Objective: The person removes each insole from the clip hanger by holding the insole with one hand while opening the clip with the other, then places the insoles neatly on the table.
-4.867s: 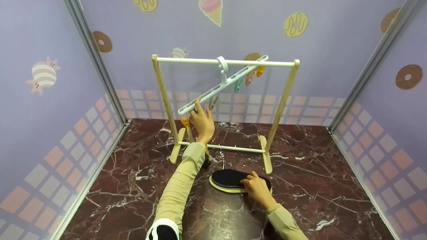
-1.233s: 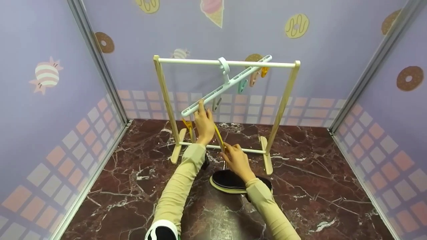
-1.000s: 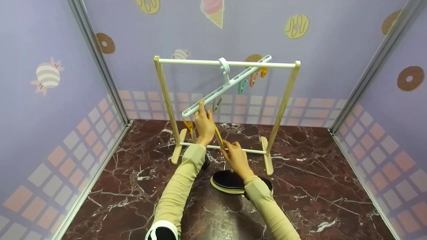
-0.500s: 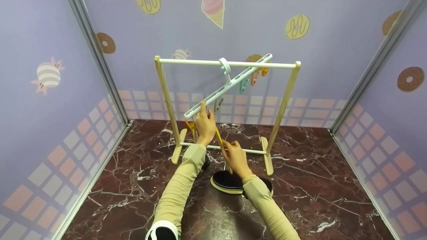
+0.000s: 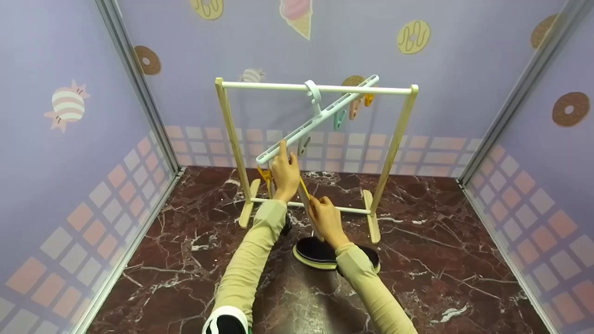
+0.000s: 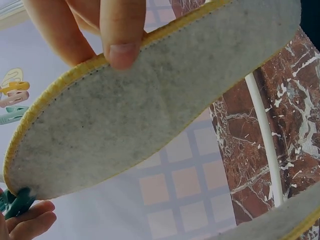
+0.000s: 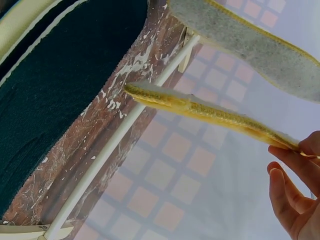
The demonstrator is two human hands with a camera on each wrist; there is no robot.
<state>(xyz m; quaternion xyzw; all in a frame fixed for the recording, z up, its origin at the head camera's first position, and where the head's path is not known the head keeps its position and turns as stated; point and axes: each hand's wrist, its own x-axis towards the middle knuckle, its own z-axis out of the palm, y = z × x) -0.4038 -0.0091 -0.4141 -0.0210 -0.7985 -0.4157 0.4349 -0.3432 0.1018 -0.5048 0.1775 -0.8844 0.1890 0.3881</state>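
Observation:
My left hand [image 5: 285, 174] is raised at the lower, left end of the white hanger [image 5: 315, 119]. It pinches a dark green clothespin [image 6: 19, 202], whose tip overlaps the end of a grey felt insole [image 6: 125, 110] with yellow edging. My right hand [image 5: 327, 220] pinches that insole at its long edge, below the left hand. In the right wrist view the insole [image 7: 200, 112] appears nearly edge-on, extending from my right fingers [image 7: 285, 190]. To the left, an orange clothespin [image 5: 264, 175] is at the hanger's end, with another insole [image 7: 250, 47] hanging beside the first.
The hanger hooks over a wooden rack's rail [image 5: 260, 86]. Green [image 5: 339, 119], pink [image 5: 354, 109] and grey [image 5: 304, 144] clothespins hang along it. A black shoe-shaped thing [image 5: 308, 250] with a pale rim lies on the marble floor. A black and white shoe [image 5: 226, 321] is at the bottom edge.
My right hand has risen from the black shoe-shaped thing and now pinches the insole. The left hand stays at the hanger's end, shifted slightly right with it.

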